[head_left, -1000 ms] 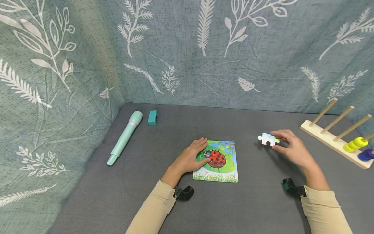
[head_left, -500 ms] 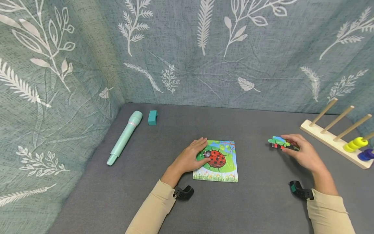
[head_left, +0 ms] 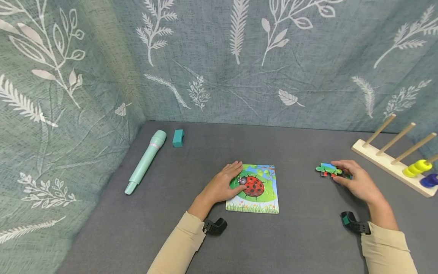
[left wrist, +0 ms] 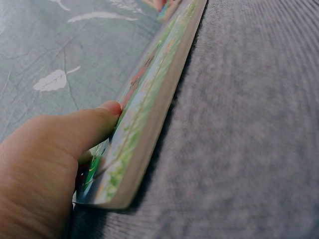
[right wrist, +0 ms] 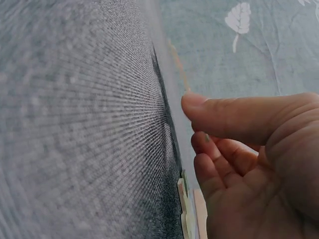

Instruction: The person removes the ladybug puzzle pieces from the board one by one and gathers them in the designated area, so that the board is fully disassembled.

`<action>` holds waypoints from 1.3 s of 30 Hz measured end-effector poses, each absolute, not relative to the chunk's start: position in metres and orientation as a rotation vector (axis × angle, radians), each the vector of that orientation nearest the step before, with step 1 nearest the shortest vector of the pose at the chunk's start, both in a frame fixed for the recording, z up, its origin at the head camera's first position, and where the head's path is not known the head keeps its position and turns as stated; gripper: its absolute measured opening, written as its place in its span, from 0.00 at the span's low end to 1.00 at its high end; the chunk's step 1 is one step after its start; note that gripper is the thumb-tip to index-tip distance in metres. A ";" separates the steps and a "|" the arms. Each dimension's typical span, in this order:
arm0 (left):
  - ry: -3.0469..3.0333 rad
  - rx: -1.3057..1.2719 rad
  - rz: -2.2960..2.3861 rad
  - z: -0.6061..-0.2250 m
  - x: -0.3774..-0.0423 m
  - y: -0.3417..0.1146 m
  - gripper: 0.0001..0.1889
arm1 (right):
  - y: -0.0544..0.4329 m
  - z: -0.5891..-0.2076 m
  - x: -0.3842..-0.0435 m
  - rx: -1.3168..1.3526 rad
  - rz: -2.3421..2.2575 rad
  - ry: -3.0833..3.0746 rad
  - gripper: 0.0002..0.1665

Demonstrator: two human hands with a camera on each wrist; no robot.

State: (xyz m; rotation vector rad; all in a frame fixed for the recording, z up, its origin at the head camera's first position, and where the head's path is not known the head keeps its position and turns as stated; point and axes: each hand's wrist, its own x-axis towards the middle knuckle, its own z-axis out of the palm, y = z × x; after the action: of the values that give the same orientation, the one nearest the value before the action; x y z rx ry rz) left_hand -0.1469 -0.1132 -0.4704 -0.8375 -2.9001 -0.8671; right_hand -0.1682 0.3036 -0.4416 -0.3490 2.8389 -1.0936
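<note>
A square ladybug jigsaw puzzle lies on the grey table in the head view. My left hand rests across its left side, fingers extended and thumb on the picture. In the left wrist view the thumb touches the puzzle's face close to its thick edge. To the right, my right hand pinches a blue, green and red puzzle piece low over the table. The right wrist view shows that piece only as a thin edge past the thumb. More piece edges show below the fingers there, partly hidden.
At the right stands a wooden peg rack with yellow rings and purple rings. A mint microphone-shaped toy and a teal block lie at the back left. A patterned curtain borders the table behind.
My right hand has moved right and slightly nearer me; a whitish piece showed at its fingers, now a blue, green and red one does. The left hand has stayed on the puzzle.
</note>
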 end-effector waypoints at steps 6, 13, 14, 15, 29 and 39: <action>-2.890 -0.845 -0.870 -0.472 -0.148 -0.113 0.36 | 0.305 -0.444 -0.169 -0.401 -1.039 2.886 0.25; -2.882 -0.848 -0.866 -0.472 -0.148 -0.113 0.36 | 0.306 -0.448 -0.170 -0.439 -1.001 2.910 0.24; -2.884 -0.847 -0.866 -0.472 -0.148 -0.113 0.36 | 0.306 -0.448 -0.170 -0.448 -1.001 2.911 0.24; -2.887 -0.844 -0.865 -0.472 -0.148 -0.113 0.36 | 0.306 -0.448 -0.170 -0.452 -0.995 2.915 0.24; -2.884 -0.848 -0.863 -0.472 -0.149 -0.113 0.36 | 0.304 -0.450 -0.169 -0.446 -0.966 2.924 0.25; -2.892 -0.842 -0.862 -0.471 -0.149 -0.113 0.36 | 0.305 -0.450 -0.169 -0.416 -0.990 2.913 0.28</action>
State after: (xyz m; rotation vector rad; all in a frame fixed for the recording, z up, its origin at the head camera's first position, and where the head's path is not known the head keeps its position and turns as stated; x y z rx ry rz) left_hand -0.1494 -0.1129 -0.4707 -0.8418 -2.8921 -0.8621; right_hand -0.1694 0.3053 -0.4498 -0.4165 2.9131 -0.9904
